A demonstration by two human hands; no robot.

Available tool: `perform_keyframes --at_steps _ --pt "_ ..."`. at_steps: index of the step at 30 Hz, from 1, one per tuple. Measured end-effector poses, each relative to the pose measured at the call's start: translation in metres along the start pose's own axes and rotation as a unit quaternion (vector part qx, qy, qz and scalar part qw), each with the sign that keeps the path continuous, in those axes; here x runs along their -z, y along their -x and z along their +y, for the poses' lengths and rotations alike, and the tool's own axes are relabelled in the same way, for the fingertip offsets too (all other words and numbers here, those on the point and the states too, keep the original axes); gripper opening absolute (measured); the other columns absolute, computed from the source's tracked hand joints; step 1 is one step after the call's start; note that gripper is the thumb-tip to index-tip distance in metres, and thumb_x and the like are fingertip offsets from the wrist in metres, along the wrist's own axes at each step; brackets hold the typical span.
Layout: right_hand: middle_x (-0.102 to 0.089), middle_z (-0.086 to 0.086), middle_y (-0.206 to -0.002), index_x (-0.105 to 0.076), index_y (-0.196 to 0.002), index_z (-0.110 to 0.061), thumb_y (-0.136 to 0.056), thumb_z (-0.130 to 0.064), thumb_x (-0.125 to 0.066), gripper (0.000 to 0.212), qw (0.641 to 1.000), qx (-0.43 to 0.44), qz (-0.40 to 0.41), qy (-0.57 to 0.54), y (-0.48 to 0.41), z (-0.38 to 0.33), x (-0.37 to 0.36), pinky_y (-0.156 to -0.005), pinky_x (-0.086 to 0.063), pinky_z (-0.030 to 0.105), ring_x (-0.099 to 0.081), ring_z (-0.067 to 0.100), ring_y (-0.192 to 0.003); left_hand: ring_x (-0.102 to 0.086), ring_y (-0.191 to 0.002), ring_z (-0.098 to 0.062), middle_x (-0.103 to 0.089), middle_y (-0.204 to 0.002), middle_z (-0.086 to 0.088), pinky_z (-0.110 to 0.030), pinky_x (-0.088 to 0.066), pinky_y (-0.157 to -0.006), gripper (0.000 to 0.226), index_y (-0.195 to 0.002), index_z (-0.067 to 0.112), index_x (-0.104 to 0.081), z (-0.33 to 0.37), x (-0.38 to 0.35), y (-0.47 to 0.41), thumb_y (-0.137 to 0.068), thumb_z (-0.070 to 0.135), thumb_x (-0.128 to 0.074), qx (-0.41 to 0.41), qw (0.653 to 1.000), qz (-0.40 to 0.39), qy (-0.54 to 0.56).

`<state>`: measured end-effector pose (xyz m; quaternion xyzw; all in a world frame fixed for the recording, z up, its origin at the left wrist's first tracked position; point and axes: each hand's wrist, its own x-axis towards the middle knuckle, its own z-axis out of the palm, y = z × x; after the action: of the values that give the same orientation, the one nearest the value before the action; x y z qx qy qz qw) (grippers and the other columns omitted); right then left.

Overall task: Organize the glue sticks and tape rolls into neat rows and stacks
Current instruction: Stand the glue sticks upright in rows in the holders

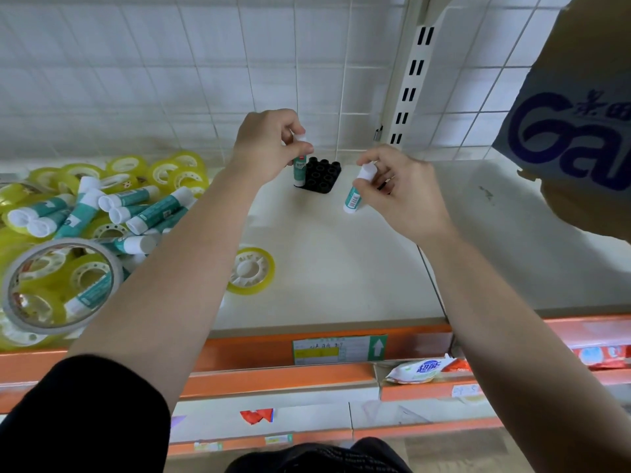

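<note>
Left hand (pixel 266 145): pinches upright glue stick (pixel 299 169)
Right hand (pixel 399 189): pinches tilted glue stick (pixel 354 197)
Black holder (pixel 322 177): between the hands, on shelf (pixel 341 268)

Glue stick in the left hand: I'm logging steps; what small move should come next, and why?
Probably lower the left hand so its upright glue stick seats in the black holder at its left edge: it stands there, the other sockets look empty, and the right hand holds a second stick.
</note>
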<state>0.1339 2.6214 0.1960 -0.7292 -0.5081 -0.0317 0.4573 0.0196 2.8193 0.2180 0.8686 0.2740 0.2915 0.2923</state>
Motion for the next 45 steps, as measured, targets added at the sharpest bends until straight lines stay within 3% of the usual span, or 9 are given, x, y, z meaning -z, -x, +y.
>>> perform_keyframes --at_steps 3,7,17,22,30,34,37,40,45 --pt "-0.057 -0.018 -0.072 -0.066 -0.103 -0.016 -0.084 -0.014 -0.07 0.02 1.0 -0.004 0.0 -0.004 0.0 0.001 0.0 -0.07 -0.051 0.026 -0.056 0.003 -0.064 -0.068 -0.066 -0.019 -0.069 -0.09 -0.01 -0.035 -0.06 -0.071 0.019 -0.096 0.014 -0.07 0.001 0.005 -0.001 -0.08 0.017 -0.079 -0.007 0.999 -0.029 0.011" --pt "-0.055 -0.019 -0.07 -0.067 -0.103 -0.015 -0.084 -0.015 -0.072 0.02 1.0 -0.008 0.003 -0.007 0.0 0.004 0.001 -0.068 -0.046 0.021 -0.054 0.002 -0.063 -0.067 -0.064 -0.003 -0.068 -0.102 -0.003 -0.008 -0.049 -0.064 0.02 -0.106 0.015 -0.068 0.003 0.014 0.001 -0.087 0.009 -0.071 -0.008 0.996 -0.089 0.028" --pt "-0.055 -0.016 -0.069 -0.067 -0.103 -0.015 -0.084 -0.019 -0.072 0.02 1.0 0.0 0.005 0.003 -0.001 0.003 0.001 -0.07 -0.049 0.025 -0.055 0.003 -0.063 -0.064 -0.069 0.001 -0.062 -0.101 0.004 -0.009 -0.047 -0.072 0.025 -0.115 0.021 -0.068 0.007 0.004 -0.002 -0.093 0.011 -0.063 -0.032 0.994 -0.108 -0.016" --pt "-0.055 -0.017 -0.069 -0.067 -0.104 -0.015 -0.083 -0.018 -0.072 0.021 1.0 -0.004 0.006 0.001 -0.001 0.002 0.002 -0.071 -0.051 0.027 -0.055 0.004 -0.064 -0.063 -0.075 -0.006 -0.065 -0.101 0.003 -0.02 -0.049 -0.081 0.024 -0.113 0.021 -0.07 0.011 0.002 -0.001 -0.092 0.01 -0.062 -0.033 0.994 -0.101 -0.03" --pt "-0.056 -0.015 -0.071 -0.067 -0.103 -0.015 -0.083 -0.014 -0.07 0.02 0.999 -0.022 0.022 -0.021 -0.001 0.001 0.001 -0.069 -0.051 0.026 -0.054 0.003 -0.064 -0.067 -0.087 -0.017 -0.066 -0.106 0.0 -0.005 -0.04 -0.07 0.026 -0.118 0.018 -0.067 0.01 0.005 0.005 -0.093 0.013 -0.064 -0.034 0.994 -0.092 -0.038" --pt "-0.056 -0.016 -0.071 -0.066 -0.104 -0.014 -0.083 -0.014 -0.07 0.021 0.999 -0.022 0.018 -0.023 0.0 0.002 0.0 -0.069 -0.048 0.023 -0.055 0.002 -0.063 -0.066 -0.088 -0.021 -0.064 -0.114 -0.001 -0.021 -0.044 -0.084 0.031 -0.126 0.021 -0.062 0.012 0.004 0.01 -0.095 0.018 -0.062 -0.031 0.994 -0.09 -0.047" --pt "-0.058 -0.015 -0.071 -0.065 -0.107 -0.013 -0.083 -0.013 -0.07 0.024 0.999 -0.024 0.017 -0.027 -0.001 0.001 0.001 -0.068 -0.046 0.02 -0.056 0.001 -0.063 -0.065 -0.088 -0.018 -0.059 -0.123 0.0 -0.022 -0.041 -0.086 0.047 -0.14 0.025 -0.048 0.017 0.008 0.015 -0.095 0.025 -0.063 -0.019 0.993 -0.099 -0.059" --pt "-0.062 -0.013 -0.073 -0.059 -0.114 -0.015 -0.084 -0.014 -0.067 0.031 0.999 -0.028 0.015 -0.033 -0.005 -0.003 0.003 -0.068 -0.048 0.019 -0.061 0.003 -0.068 -0.063 -0.103 -0.02 -0.052 -0.136 -0.003 -0.029 -0.042 -0.096 0.064 -0.149 0.022 -0.034 0.02 0.017 0.022 -0.093 0.032 -0.064 0.004 0.989 -0.114 -0.093" --pt "-0.065 -0.01 -0.075 -0.058 -0.103 -0.015 -0.083 -0.014 -0.066 0.021 0.999 -0.01 0.009 -0.032 -0.023 -0.009 0.004 -0.066 -0.047 0.016 -0.062 0.003 -0.069 -0.057 -0.112 -0.033 -0.056 -0.13 -0.017 -0.042 -0.045 -0.096 0.053 -0.136 0.008 -0.051 0.014 0.022 0.062 -0.092 0.034 -0.063 0.042 0.973 -0.084 -0.21"
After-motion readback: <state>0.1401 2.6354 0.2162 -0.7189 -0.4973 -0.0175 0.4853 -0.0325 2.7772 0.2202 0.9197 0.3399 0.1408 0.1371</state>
